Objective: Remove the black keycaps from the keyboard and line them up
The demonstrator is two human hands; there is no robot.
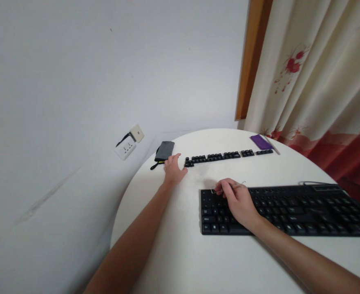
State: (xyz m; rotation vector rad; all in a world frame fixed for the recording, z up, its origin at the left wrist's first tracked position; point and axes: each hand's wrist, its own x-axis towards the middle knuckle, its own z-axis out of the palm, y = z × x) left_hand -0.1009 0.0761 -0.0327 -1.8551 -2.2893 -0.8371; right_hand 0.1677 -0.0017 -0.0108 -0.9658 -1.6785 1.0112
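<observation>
My left hand [174, 170] rests at the left end of a row of loose black keycaps [216, 157], its thumb and fingers spread apart. The thumb tip is close to the end keycaps, and I cannot tell whether it touches them. Over the upper left of a black keyboard [293, 210] is my right hand [236, 200], with its fingers closed in a pinch. A thin wire tool [244, 182] pokes out behind these fingers; most of it is hidden in the hand. Below the fingertips, a pale outline shows at the keyboard's top row.
The round white table [167, 245] stands against the wall. On it lie a grey pouch [164, 150] at the back left and a purple cloth-like item [261, 142] at the back right. A cable [317, 183] runs behind the keyboard. A curtain [314, 81] hangs at right.
</observation>
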